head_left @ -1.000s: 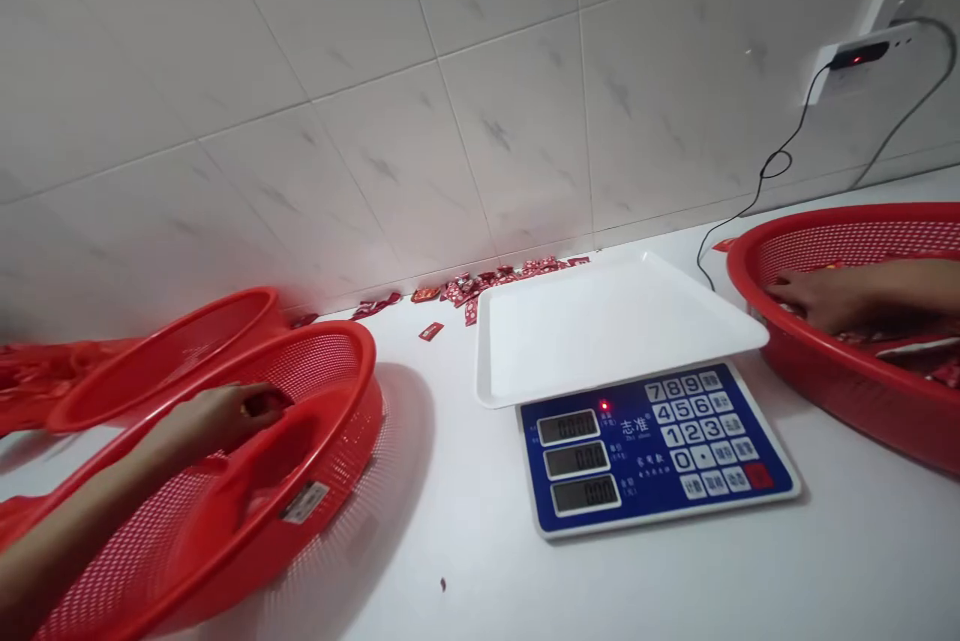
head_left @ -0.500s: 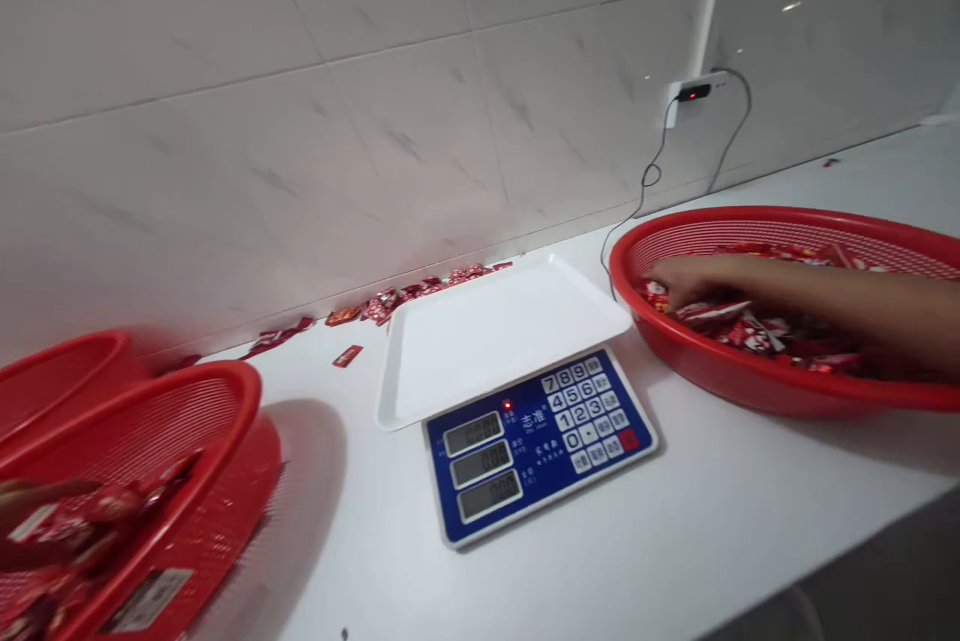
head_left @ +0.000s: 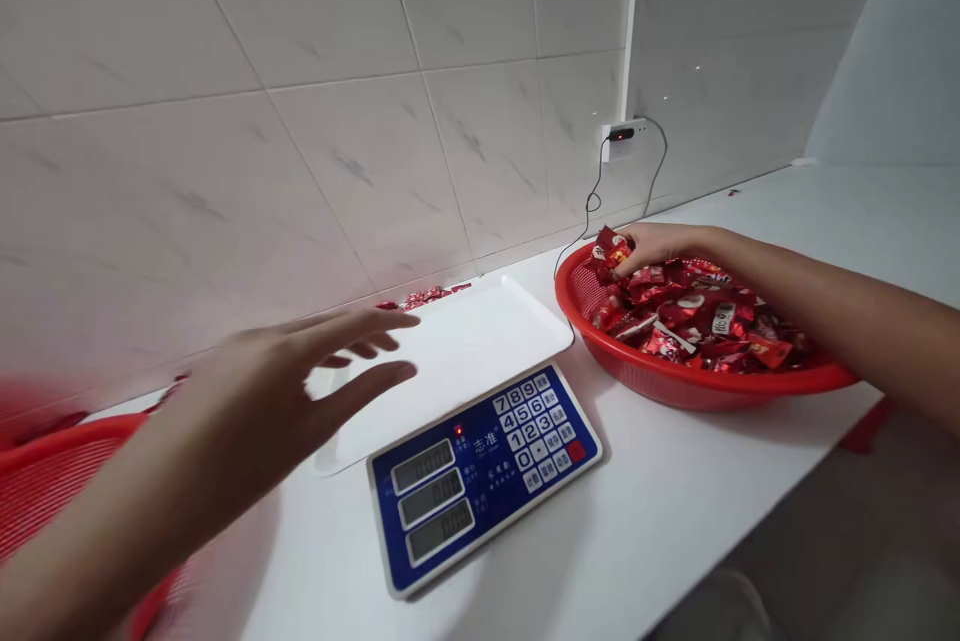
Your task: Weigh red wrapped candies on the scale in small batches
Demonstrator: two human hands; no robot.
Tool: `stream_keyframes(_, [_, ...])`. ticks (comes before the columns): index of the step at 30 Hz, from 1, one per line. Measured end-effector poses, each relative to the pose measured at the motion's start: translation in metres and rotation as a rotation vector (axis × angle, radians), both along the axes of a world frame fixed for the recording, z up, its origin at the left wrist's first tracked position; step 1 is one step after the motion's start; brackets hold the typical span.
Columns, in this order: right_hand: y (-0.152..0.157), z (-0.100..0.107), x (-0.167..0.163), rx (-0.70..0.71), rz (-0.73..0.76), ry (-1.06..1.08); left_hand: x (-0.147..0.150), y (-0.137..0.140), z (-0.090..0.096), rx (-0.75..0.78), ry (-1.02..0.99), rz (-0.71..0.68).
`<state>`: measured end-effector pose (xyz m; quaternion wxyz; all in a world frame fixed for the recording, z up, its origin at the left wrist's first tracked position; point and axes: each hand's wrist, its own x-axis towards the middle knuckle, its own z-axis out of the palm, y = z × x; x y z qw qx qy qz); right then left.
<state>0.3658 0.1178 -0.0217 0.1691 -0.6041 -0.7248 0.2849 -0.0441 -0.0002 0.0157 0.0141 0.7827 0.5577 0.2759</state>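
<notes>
My left hand (head_left: 330, 361) reaches over the left part of the scale's white tray (head_left: 465, 351). Its fingers are apart and nothing is in them. At the far left inside of the red basket (head_left: 675, 396), my right hand (head_left: 652, 246) is closed on red wrapped candies (head_left: 609, 256), raised just above the rim. Many more candies in red wrappers (head_left: 720, 311) fill that basket. Below the tray, the blue scale panel (head_left: 487, 481) shows number keys, three displays and a lit red light.
Another red basket (head_left: 60, 481) stands at the left, partly behind my left forearm. Several red candies (head_left: 427, 297) lie along the tiled wall behind the tray. A thin cable (head_left: 592, 201) runs from the wall socket (head_left: 615, 149) down to the table.
My left hand has come out of the left basket, empty, and over the tray. My right hand has lifted candies from the pile. The view has swung to the right.
</notes>
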Motion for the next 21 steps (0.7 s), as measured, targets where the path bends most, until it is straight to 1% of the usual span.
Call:
stream_keyframes(1, [-0.001,0.001,0.001,0.024,-0.02,0.041,0.016,0.005,0.001,0.002,0.024,-0.06])
stream_keyframes(3, [-0.002,0.003,0.001,0.069,-0.082,0.117,0.039,0.013,0.002,0.02,-0.019,-0.11])
stream_keyframes(6, [-0.005,0.003,0.002,0.064,-0.183,0.219,0.052,0.016,0.003,0.057,-0.146,-0.065])
stream_keyframes(8, [-0.009,0.001,0.004,0.008,-0.179,0.275,0.05,0.014,0.002,0.058,-0.198,-0.04])
stream_keyframes(10, [-0.012,-0.003,0.006,-0.041,-0.149,0.315,0.042,0.011,0.0,0.048,-0.204,-0.033])
stream_keyframes(13, [-0.017,-0.009,0.009,-0.096,-0.122,0.343,0.026,0.01,-0.002,0.052,-0.143,0.015])
stream_keyframes(15, [-0.019,-0.01,0.009,-0.098,-0.119,0.349,0.014,0.011,-0.001,0.078,-0.115,0.07])
stream_keyframes(18, [-0.02,-0.003,0.006,-0.031,-0.134,0.38,0.003,0.01,0.003,0.095,-0.111,0.106])
stream_keyframes(21, [-0.021,0.013,-0.009,0.001,-0.094,0.457,0.005,0.006,0.006,0.053,-0.137,0.078])
